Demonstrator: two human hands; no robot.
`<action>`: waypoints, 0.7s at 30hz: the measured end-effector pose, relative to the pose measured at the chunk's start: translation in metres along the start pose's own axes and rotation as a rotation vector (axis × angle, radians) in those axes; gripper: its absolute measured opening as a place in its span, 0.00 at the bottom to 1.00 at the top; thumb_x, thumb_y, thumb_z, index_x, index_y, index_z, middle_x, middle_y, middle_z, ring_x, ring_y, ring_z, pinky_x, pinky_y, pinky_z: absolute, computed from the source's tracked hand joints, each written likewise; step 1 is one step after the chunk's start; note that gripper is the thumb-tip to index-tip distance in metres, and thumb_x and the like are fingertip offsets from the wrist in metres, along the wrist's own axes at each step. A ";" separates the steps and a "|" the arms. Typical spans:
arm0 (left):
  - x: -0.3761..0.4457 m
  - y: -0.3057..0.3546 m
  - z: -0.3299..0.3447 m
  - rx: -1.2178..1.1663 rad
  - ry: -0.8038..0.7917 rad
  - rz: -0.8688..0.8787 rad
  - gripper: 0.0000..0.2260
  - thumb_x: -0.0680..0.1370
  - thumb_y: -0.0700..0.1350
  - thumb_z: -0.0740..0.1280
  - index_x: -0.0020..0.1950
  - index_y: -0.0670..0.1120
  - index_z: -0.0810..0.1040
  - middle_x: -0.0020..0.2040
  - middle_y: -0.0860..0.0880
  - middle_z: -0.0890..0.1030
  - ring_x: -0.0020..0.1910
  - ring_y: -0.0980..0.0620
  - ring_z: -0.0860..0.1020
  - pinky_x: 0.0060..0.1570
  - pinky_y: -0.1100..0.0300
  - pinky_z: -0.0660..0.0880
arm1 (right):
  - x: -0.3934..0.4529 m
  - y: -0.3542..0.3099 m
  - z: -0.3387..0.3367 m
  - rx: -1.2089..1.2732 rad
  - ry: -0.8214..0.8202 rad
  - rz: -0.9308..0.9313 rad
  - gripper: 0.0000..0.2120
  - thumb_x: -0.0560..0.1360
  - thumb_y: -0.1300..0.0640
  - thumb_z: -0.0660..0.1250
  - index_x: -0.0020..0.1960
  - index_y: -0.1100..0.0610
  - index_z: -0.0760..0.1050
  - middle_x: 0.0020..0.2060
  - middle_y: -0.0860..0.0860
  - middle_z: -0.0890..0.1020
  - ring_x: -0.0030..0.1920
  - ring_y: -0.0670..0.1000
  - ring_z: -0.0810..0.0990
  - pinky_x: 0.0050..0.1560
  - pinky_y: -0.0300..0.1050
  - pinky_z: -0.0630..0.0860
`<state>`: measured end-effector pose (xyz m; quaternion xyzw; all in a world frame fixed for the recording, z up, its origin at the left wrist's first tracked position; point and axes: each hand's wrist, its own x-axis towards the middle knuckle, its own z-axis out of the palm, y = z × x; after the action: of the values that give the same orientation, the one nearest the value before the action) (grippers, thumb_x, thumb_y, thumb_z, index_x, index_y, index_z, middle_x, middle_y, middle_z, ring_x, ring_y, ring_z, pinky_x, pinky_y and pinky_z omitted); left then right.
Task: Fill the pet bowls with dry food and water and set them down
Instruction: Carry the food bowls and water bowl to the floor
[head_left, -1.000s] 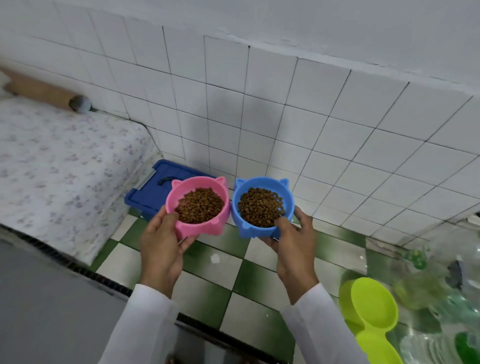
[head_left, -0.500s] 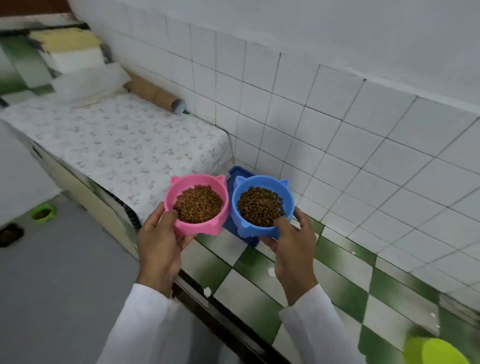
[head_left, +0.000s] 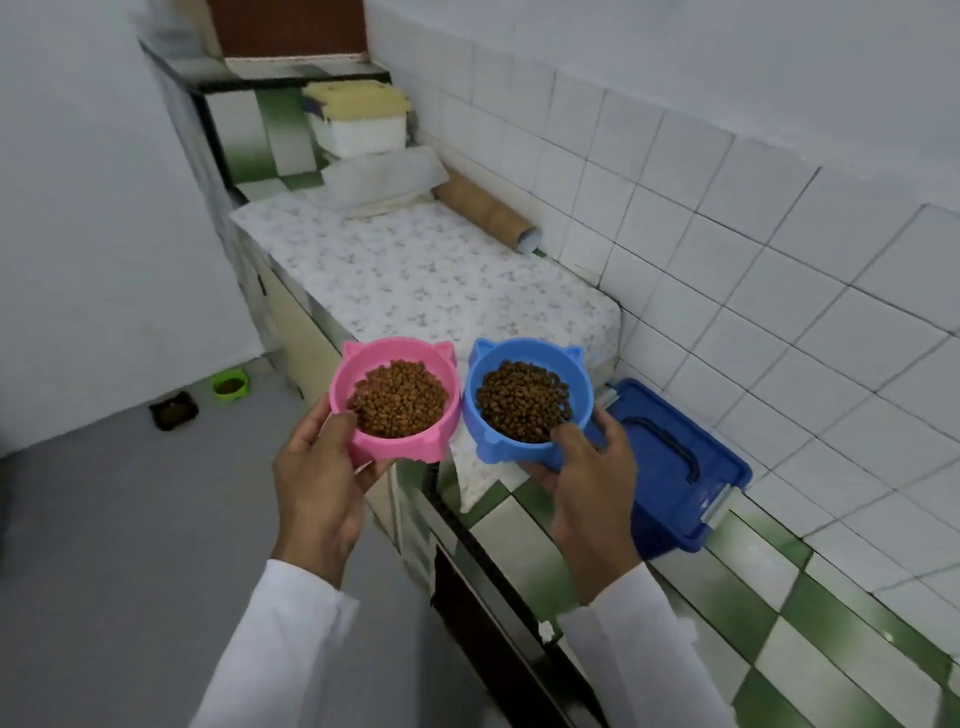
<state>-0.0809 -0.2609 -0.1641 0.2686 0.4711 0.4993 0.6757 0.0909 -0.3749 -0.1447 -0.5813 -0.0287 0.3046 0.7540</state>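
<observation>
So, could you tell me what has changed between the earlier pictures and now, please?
The view has swung left, away from the wall: the lime double bowl has left view, and two bowls on the floor have come in. Nothing was taken or let go. The left hand still holds the pink bowl, the right hand the blue bowl, both full.

Two bare hands, left hand (head_left: 317, 483) and right hand (head_left: 592, 493), no rings, no watch, no gloves. Long white sleeves down both forearms: left sleeve (head_left: 280, 649) and right sleeve (head_left: 639, 670). Plain smooth cloth, loosely cut, softly creased along its length. Cuffs ending at the wrists, edges slightly rumpled and open, without visible buttons or bands. No print, stripe or lettering anywhere on the fabric. Short, unpainted nails on the visible fingers. Nothing else of the body in view.
</observation>
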 end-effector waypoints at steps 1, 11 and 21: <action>0.007 0.007 -0.009 -0.006 0.017 0.007 0.16 0.82 0.38 0.65 0.68 0.49 0.81 0.57 0.47 0.86 0.54 0.46 0.86 0.47 0.49 0.84 | -0.001 0.005 0.013 -0.008 -0.027 0.008 0.23 0.78 0.67 0.66 0.71 0.54 0.72 0.54 0.51 0.79 0.52 0.54 0.84 0.41 0.53 0.85; 0.060 0.049 -0.079 -0.069 0.185 0.080 0.16 0.82 0.37 0.64 0.68 0.47 0.80 0.58 0.45 0.85 0.52 0.45 0.85 0.42 0.52 0.83 | -0.003 0.046 0.117 -0.045 -0.197 0.095 0.24 0.76 0.68 0.68 0.69 0.51 0.73 0.54 0.55 0.83 0.50 0.53 0.86 0.43 0.53 0.85; 0.125 0.087 -0.135 -0.131 0.372 0.174 0.16 0.83 0.37 0.63 0.68 0.49 0.81 0.56 0.46 0.86 0.53 0.43 0.85 0.44 0.49 0.84 | 0.010 0.095 0.232 -0.113 -0.372 0.188 0.22 0.75 0.70 0.67 0.64 0.51 0.75 0.56 0.55 0.83 0.52 0.55 0.86 0.45 0.58 0.85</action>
<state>-0.2327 -0.1284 -0.1934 0.1669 0.5292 0.6263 0.5476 -0.0335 -0.1576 -0.1582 -0.5565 -0.1299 0.4735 0.6702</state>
